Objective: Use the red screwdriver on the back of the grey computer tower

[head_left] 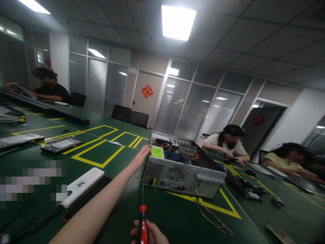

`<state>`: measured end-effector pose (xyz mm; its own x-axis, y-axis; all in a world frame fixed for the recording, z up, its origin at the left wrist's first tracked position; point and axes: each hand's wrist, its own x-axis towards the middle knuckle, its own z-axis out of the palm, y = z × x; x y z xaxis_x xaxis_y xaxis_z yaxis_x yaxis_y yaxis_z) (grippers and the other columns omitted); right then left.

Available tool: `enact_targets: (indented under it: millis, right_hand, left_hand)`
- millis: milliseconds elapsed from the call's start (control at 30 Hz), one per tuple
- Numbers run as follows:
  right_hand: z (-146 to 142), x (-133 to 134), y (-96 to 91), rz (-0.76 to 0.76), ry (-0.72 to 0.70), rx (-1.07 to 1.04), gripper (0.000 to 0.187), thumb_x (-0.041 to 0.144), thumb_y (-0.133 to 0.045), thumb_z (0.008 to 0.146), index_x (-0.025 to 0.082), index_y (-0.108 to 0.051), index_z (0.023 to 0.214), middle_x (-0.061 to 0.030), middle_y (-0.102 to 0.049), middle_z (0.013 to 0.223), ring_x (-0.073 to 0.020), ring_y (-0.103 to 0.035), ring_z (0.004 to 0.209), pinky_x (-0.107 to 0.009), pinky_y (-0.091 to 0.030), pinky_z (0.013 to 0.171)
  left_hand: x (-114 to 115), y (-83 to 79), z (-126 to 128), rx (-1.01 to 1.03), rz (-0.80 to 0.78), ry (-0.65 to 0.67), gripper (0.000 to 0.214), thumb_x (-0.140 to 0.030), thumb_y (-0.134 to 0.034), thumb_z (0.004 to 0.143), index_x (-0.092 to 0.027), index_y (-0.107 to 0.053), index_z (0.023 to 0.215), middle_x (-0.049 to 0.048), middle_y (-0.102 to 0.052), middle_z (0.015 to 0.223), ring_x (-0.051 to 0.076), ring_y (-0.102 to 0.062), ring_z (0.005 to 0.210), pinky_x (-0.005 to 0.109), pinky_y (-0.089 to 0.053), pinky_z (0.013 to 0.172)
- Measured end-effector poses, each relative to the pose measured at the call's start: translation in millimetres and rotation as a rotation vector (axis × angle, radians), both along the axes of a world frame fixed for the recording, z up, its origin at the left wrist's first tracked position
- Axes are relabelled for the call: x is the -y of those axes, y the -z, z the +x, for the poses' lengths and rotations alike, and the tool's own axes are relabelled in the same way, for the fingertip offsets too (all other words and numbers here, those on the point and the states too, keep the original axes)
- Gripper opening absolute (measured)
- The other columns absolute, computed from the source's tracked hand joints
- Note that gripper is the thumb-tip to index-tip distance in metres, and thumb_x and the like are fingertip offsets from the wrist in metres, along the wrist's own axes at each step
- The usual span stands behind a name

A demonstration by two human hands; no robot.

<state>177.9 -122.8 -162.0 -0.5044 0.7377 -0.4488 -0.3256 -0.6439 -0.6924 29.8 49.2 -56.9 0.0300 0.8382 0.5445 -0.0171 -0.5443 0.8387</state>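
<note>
An open desktop computer case (pixel 182 173) lies on its side on the green table (pixel 106 152), its rear panel facing me. My left hand (pixel 141 157) reaches out and rests on the case's upper left corner, fingers laid over the edge beside a green-labelled power supply (pixel 157 152). My right hand (pixel 149 234) is at the bottom edge, closed round the red and black handle of a screwdriver (pixel 143 210). The screwdriver's shaft points up toward the rear panel of the case.
A white power bank (pixel 82 186) lies on a dark pad at my left. Hard drives (pixel 61 144) lie further left. Loose wire (pixel 213 217), cables and tools (pixel 243 188) lie right of the case. Three other people sit at the table.
</note>
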Motion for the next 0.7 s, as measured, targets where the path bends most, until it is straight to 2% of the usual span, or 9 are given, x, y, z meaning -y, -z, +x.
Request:
enact_targets:
  millis: [167,267,367,533,600,700]
  right_hand:
    - [3.3,-2.8,3.6,-0.009,-0.054,-0.017,0.043,0.049,-0.071,0.059,0.015,-0.061,0.084,-0.0031,-0.065,0.070,-0.0155,-0.061,0.061,-0.028,-0.039,0.058]
    - [5.3,-0.3,11.0,0.071,0.028,-0.002,0.050,0.048,-0.080,0.050,0.019,-0.053,0.080,-0.0016,-0.067,0.072,-0.0114,-0.054,0.054,-0.024,-0.033,0.052]
    - [4.4,2.8,13.4,0.126,0.104,0.016,0.049,0.046,-0.082,0.050,0.020,-0.048,0.074,-0.0024,-0.067,0.075,-0.0093,-0.051,0.053,-0.023,-0.030,0.051]
    - [-1.4,2.6,6.3,-0.055,0.106,-0.015,0.031,0.046,-0.066,0.060,0.019,-0.051,0.067,-0.0034,-0.061,0.066,-0.0163,-0.058,0.061,-0.030,-0.040,0.058]
    - [-1.7,1.5,4.1,-0.077,0.123,-0.062,0.030,0.045,-0.061,0.063,0.017,-0.056,0.072,-0.0048,-0.061,0.070,-0.0189,-0.062,0.067,-0.033,-0.042,0.064]
    - [1.0,-1.1,3.9,-0.021,0.037,-0.034,0.038,0.047,-0.059,0.062,0.016,-0.059,0.084,-0.0056,-0.063,0.070,-0.0186,-0.060,0.059,-0.032,-0.040,0.061]
  left_hand:
    - [-0.8,0.2,-1.1,-0.018,0.009,0.004,0.032,-0.042,-0.042,0.091,-0.019,-0.059,0.078,0.0064,-0.056,0.125,0.021,-0.047,0.125,0.035,-0.030,0.114]
    - [-0.9,0.9,-0.8,-0.012,0.014,-0.003,0.031,-0.042,-0.042,0.090,-0.019,-0.059,0.078,0.0064,-0.056,0.123,0.021,-0.047,0.125,0.035,-0.030,0.114]
    - [-2.1,2.0,-0.2,0.004,0.021,-0.006,0.031,-0.042,-0.043,0.090,-0.019,-0.059,0.077,0.0069,-0.056,0.122,0.021,-0.047,0.124,0.036,-0.029,0.115]
    - [-3.9,3.4,-0.4,-0.001,0.023,0.003,0.031,-0.042,-0.043,0.090,-0.019,-0.060,0.079,0.0068,-0.056,0.123,0.021,-0.047,0.125,0.035,-0.029,0.115]
    - [-3.0,2.6,-0.8,-0.007,0.012,-0.005,0.031,-0.042,-0.043,0.090,-0.018,-0.060,0.078,0.0069,-0.056,0.124,0.021,-0.047,0.124,0.035,-0.028,0.115]
    - [-0.8,0.7,-1.4,-0.015,-0.004,-0.013,0.031,-0.041,-0.043,0.090,-0.019,-0.060,0.079,0.0066,-0.056,0.125,0.021,-0.046,0.126,0.035,-0.028,0.115]
